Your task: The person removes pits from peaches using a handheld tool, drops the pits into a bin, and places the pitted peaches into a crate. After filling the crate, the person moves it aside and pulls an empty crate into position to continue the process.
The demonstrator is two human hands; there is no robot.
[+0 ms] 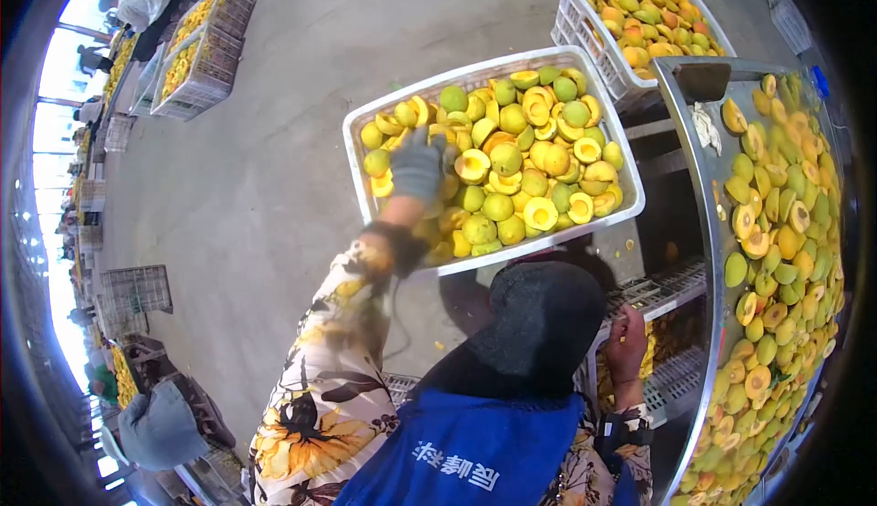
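Observation:
My left hand (417,168), in a grey glove, lies over the left part of a white plastic crate (358,173). Its fingers reach down among yellow-green stone fruit (507,154), mostly cut in halves, apricots or peaches. The fingertips are slightly blurred and partly lost among the fruit; no piece is plainly gripped. My bare right hand (627,346) is low at my right side, fingers curled, beside a slatted crate (662,291). What it holds, if anything, I cannot make out. To its right, a metal-edged table (702,223) carries a heap of halved fruit (786,259).
Another full fruit crate (594,36) stands beyond mine. A white cloth (706,129) lies at the table's corner. Stacked crates (206,63) stand at the far left, with people at work along that side. A person in grey (163,424) is at lower left.

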